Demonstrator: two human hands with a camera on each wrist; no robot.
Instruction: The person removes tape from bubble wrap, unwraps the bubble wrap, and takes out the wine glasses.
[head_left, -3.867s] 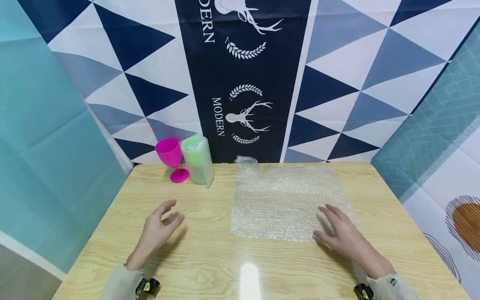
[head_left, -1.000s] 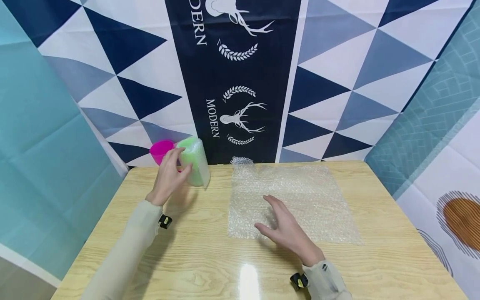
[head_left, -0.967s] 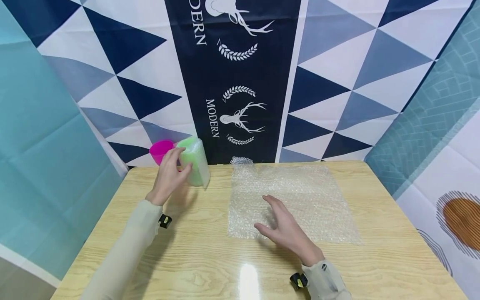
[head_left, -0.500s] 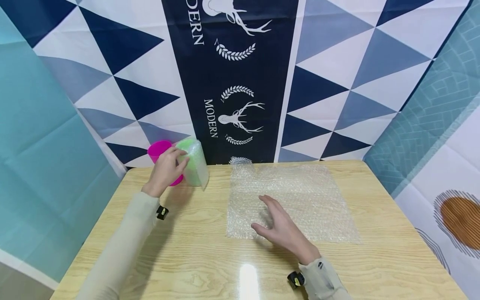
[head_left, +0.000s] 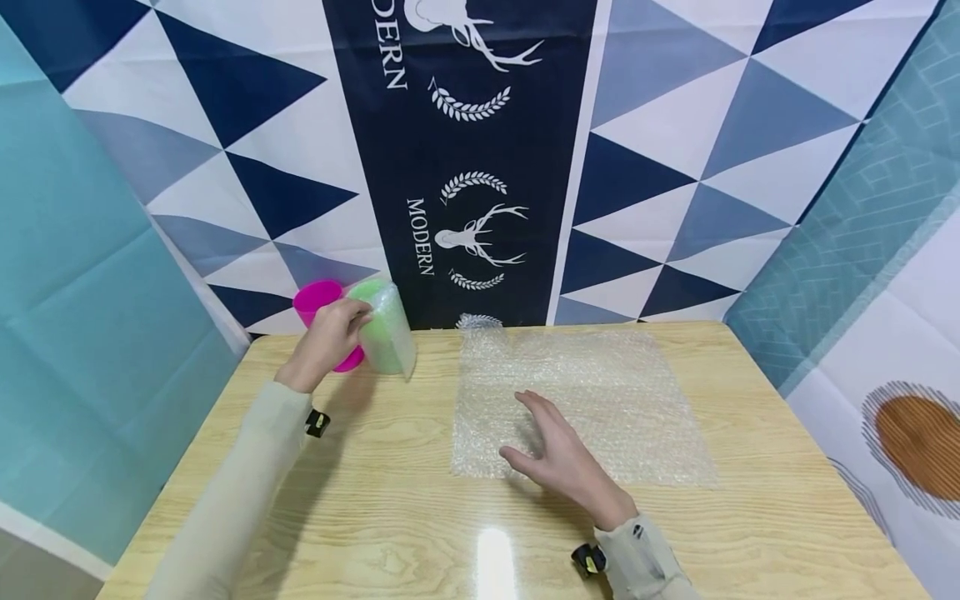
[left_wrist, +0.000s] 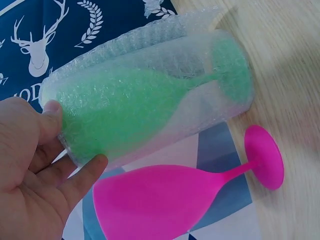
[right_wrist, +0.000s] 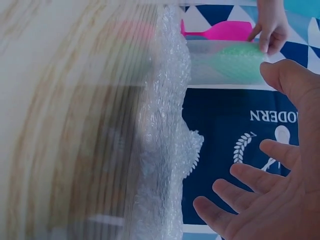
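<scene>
- Far left, a plain teal cloth (head_left: pixel 82 325) walls off a pale wood-grain surface (head_left: pixel 405 508).
- Behind, a blue-and-white triangle-patterned cloth (head_left: pixel 292 187) carries a navy band (head_left: pixel 525 150) printed with white deer heads and the word "MODERN."
- At back left, a bright pink goblet (head_left: pixel 317 300) stands on the surface, partly screened by a person's left hand (head_left: pixel 326 342).
- That hand pinches the upper rim of a light green goblet in clear bubble wrap (head_left: pixel 390 337), upright just beside the pink one.
- Right of centre, a flat, clear bubble-wrap sheet (head_left: pixel 600 375) lies below the right hand (head_left: pixel 555 454), its fingers spread and holding nothing.
- Far right hang a teal brick-patterned cloth (head_left: pixel 877 217) and a white cloth with a brown disc (head_left: pixel 922 442).
- The left wrist view reveals the green goblet's stem through the wrap and the pink goblet's stem, hidden from the head camera; the right wrist view catches the sheet's rumpled profile.
</scene>
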